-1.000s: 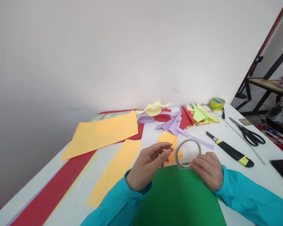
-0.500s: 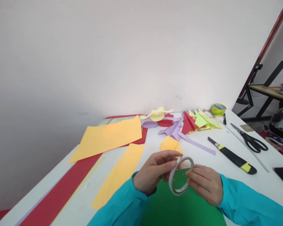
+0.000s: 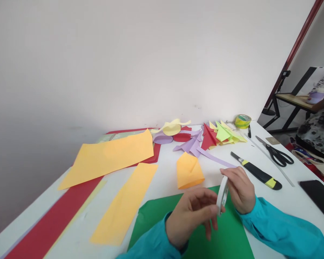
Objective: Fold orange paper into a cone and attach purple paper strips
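Observation:
A thin white roll of tape (image 3: 223,193) stands edge-on above a green paper sheet (image 3: 229,233). My right hand (image 3: 241,190) grips the roll from the right side. My left hand (image 3: 191,214) pinches at the roll's lower left rim with thumb and fingertips. Both sleeves are teal. A folded orange paper (image 3: 188,171) lies just beyond the green sheet.
Orange sheets (image 3: 108,156) and a red strip (image 3: 54,225) lie left on the white table (image 3: 283,196). Coloured paper scraps (image 3: 205,138) pile at the back. A utility knife (image 3: 256,175), scissors (image 3: 275,155), a yellow-green tape roll (image 3: 242,121) and a black phone (image 3: 318,196) lie right. A person sits at far right.
The tape roll has turned from facing me to edge-on. My left hand dropped lower and nearer, to the roll's rim. The view shifted slightly right.

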The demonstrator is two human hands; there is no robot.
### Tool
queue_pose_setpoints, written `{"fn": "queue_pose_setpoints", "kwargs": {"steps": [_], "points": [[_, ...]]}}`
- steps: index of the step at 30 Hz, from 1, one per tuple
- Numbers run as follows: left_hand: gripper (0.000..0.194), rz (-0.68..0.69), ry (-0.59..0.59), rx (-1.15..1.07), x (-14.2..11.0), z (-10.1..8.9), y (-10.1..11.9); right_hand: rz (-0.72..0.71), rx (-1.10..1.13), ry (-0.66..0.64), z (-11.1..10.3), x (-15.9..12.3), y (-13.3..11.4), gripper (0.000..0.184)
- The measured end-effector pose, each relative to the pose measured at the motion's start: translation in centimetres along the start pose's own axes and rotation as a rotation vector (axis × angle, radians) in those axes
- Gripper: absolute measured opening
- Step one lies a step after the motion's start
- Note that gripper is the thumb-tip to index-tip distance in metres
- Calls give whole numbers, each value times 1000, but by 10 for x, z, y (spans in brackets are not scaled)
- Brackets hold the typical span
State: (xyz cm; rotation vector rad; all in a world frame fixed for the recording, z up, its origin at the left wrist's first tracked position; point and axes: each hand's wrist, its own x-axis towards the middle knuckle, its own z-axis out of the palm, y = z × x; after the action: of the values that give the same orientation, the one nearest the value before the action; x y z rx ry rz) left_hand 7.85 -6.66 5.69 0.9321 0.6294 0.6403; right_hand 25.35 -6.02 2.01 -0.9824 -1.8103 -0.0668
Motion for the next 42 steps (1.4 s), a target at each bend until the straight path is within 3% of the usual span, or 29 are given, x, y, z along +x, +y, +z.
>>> {"fn": "queue_pose_setpoints", "kwargs": {"steps": [3,6,17,23,35,38,42], "points": [[33,-91,33,-123,6,-3,-9,-39,-22,9,-1,-1,5,44],[30,-119,74,-105,9,-6,-13,-35,-18,-3,0,-2,7,45],[27,-19,102,-92,15,-9,-25,46,45,-1,4,0,17,38],[30,33,85,-40,17,-15,-30,183,185,-38,8,2,22,31],[30,-11,165,1,12,-12,-18,309,257,-105,10,4,18,29],[32,-19,172,28,10,-13,-14,335,201,-46,3,8,27,26],[34,-22,202,65,6,-13,-7,506,-87,116,-11,4,66,19]]}}
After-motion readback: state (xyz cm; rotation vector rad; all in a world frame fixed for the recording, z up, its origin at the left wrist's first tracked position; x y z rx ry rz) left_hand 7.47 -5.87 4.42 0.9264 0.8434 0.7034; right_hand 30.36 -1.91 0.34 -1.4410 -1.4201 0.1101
